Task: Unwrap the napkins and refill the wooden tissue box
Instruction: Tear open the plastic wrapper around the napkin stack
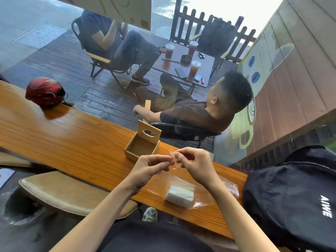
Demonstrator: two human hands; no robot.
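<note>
A white stack of napkins point(180, 195) lies on the wooden counter point(72, 142) inside a clear plastic wrapper point(180, 179). My left hand point(149, 170) and my right hand point(196, 164) pinch the raised top edge of that wrapper between fingertips, just above the stack. The wooden tissue box point(141, 146) stands beyond my hands with its slotted lid point(149, 131) tipped up; nothing shows inside it.
A red helmet point(44, 91) rests at the counter's far left. A black backpack point(294, 197) stands at the right end. A tan stool seat point(69, 193) is below left. Behind the window, people sit at a table with drinks.
</note>
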